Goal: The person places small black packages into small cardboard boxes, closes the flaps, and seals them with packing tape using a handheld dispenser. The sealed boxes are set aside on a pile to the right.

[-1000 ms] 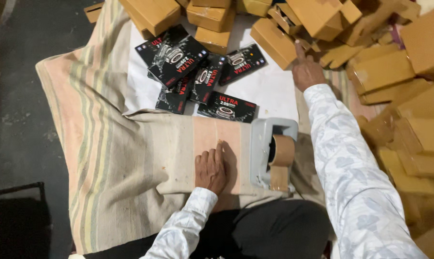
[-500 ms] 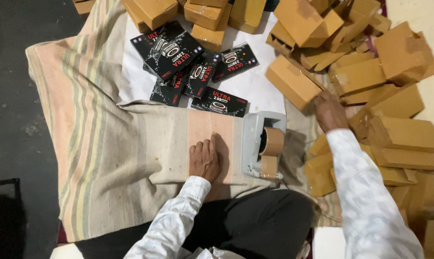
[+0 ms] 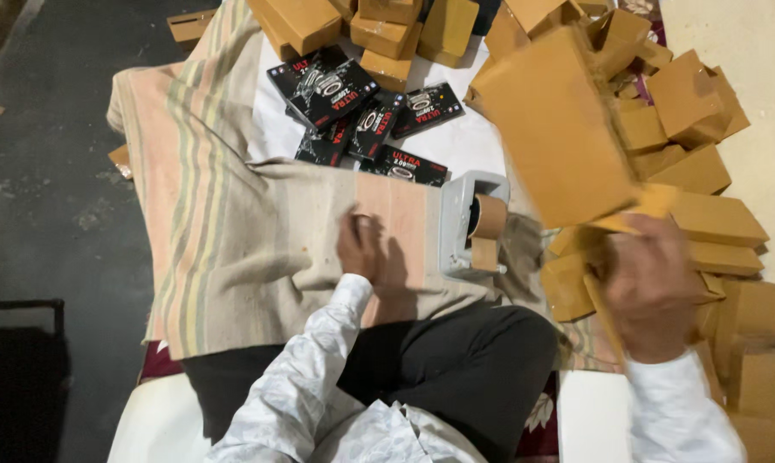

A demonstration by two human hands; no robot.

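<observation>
My right hand [image 3: 649, 287] is raised at the right and grips a brown cardboard box [image 3: 550, 129] by its lower flap; the box is blurred and hangs above the pile. My left hand [image 3: 363, 247] rests flat, fingers apart, on the striped cloth [image 3: 233, 231] over my lap board. A grey tape dispenser [image 3: 466, 225] with a brown tape roll stands just right of that hand.
Several black printed product boxes [image 3: 362, 116] lie on a white sheet [image 3: 473, 141] beyond the cloth. A heap of brown cardboard boxes [image 3: 705, 171] fills the right side and the far edge. Dark floor [image 3: 45, 154] lies to the left.
My right hand has pulled one brown box off the far pile and lifted it back toward me on the right. The left hand has stayed on the cloth.
</observation>
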